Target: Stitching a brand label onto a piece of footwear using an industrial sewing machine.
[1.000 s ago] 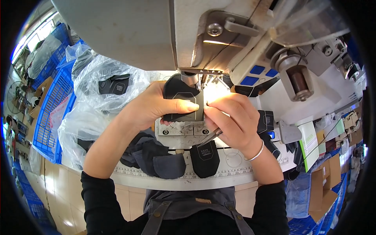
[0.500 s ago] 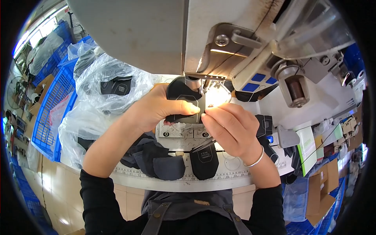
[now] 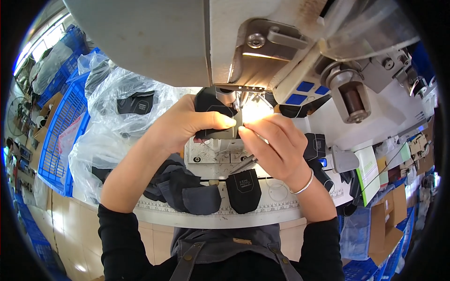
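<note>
A black fabric piece (image 3: 216, 133) with pale lines on it lies under the needle area of a sewing machine (image 3: 262, 61). My left hand (image 3: 180, 121) is closed on its left side, the thumb flat on top and the other fingers mostly hidden. My right hand (image 3: 276, 143) pinches at the piece's right edge, beside the bright lamp glow. Metal blades (image 3: 243, 165), perhaps of thread snips, stick out below my right palm; their handles are hidden. Nearer me, a finished-looking black patch (image 3: 243, 191) with pale print rests beside dark grey fabric pieces (image 3: 201, 200).
Clear plastic bags (image 3: 105, 136) with black pieces inside lie at the left, next to a blue crate (image 3: 61, 136). A ruler strip (image 3: 281, 206) runs along the table's front edge. At the right are a thread bobbin (image 3: 354, 100), a green-edged booklet (image 3: 368, 175) and a cardboard box (image 3: 384, 222).
The whole view has shifted slightly, with the machine now a little further left and up. Both hands keep their hold on the fabric piece, which sits slightly further in under the machine.
</note>
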Demonstrator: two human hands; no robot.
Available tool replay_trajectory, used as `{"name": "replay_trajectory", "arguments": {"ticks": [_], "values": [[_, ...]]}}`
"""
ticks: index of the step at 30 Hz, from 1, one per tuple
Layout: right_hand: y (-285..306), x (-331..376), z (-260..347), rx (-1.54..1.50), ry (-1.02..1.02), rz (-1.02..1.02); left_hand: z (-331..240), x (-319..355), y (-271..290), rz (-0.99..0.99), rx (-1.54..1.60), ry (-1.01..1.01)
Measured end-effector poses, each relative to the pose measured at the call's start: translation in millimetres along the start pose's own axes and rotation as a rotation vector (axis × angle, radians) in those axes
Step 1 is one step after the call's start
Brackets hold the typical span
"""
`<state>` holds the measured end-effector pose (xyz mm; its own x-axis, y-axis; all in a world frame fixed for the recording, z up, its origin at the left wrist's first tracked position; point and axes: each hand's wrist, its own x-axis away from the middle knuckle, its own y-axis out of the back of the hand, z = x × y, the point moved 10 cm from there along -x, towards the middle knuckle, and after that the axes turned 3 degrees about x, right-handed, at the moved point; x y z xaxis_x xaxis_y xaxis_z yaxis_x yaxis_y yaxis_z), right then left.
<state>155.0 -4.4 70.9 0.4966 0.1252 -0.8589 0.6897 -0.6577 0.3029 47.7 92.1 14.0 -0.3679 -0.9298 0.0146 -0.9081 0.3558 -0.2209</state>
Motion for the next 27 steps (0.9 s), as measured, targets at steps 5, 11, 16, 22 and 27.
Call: {"name": "replay_trajectory", "arguments": {"ticks": [5,11,16,22,27], "values": [[-2.4,0.6,-4.3,-0.012,-0.032,-0.005,-2.1,-7.7,1.5,0.034,-0.015,0.02],[-3.6,-0.4,-6.8,0.002,-0.072,0.036,-9.5,-15.4,4.3,-0.005,-0.072,-0.034],[-10.7,-0.2,-12.8,-0.004,-0.155,0.11,-6.9,-20.0,12.2,-0.024,-0.039,0.031],[-14.1,0.3,-15.2,-0.008,-0.201,0.172,-6.0,-26.9,13.5,0.026,0.006,-0.023],[-8.0,-2.5,-18.2,-0.069,-0.229,0.198,-6.0,-28.8,10.5,0.049,0.015,-0.018]]}}
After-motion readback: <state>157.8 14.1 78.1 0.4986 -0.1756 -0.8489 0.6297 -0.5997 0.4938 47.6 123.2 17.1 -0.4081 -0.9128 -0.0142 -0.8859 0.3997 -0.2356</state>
